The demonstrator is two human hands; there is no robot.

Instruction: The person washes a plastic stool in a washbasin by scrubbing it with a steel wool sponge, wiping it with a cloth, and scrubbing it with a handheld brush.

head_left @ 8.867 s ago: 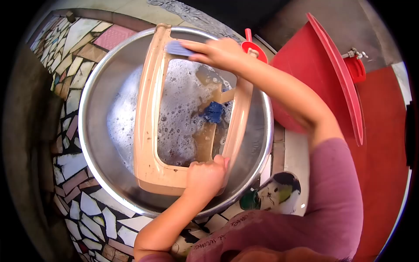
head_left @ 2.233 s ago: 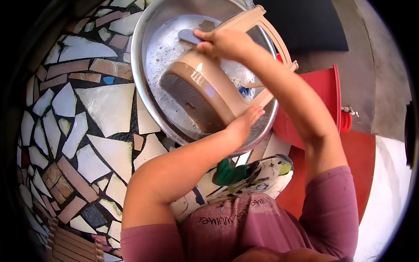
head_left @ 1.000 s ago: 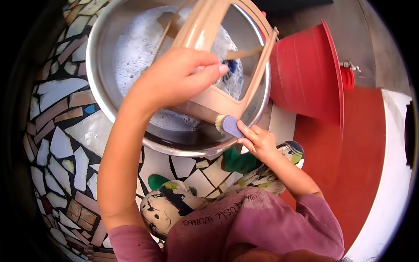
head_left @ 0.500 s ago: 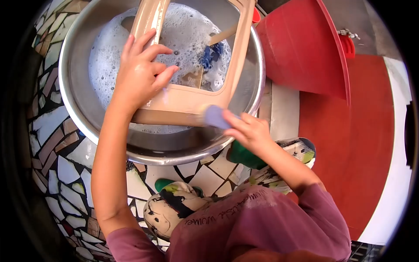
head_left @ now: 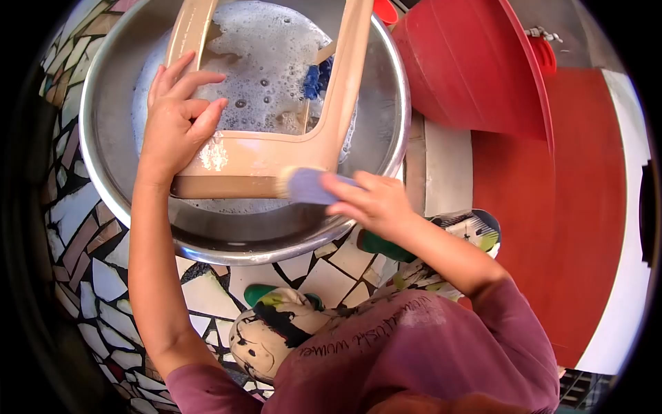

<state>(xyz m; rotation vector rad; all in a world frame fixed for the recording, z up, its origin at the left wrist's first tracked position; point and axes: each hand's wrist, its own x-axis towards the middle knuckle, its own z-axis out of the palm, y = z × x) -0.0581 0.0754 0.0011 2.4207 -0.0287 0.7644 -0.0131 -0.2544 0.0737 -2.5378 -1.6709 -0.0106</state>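
A beige plastic frame [head_left: 255,153] with rounded inner corners lies tilted across a steel basin [head_left: 402,83] of sudsy water. My left hand [head_left: 181,121] holds the frame's near left corner, thumb and index finger stretched over it, the other fingers along the left bar. In my right hand [head_left: 372,200] is a purple scrub brush [head_left: 310,186], gripped at its handle end. Its pale bristles touch the frame's near edge, close to the right corner. Wet foam [head_left: 212,153] glistens on the frame beside my left hand. A blue, ragged thing [head_left: 316,81] shows through the frame's opening.
A large red tub [head_left: 469,69] stands tilted right of the basin, with a tap [head_left: 543,33] beyond it. Red flooring [head_left: 552,241] spreads at the right. Broken-tile mosaic [head_left: 103,283] covers the ground at left. My green-shod feet [head_left: 258,293] are below the basin.
The frame and my left hand have shifted left in view. My right hand with the scrub brush has also moved left, staying near the frame's right corner.
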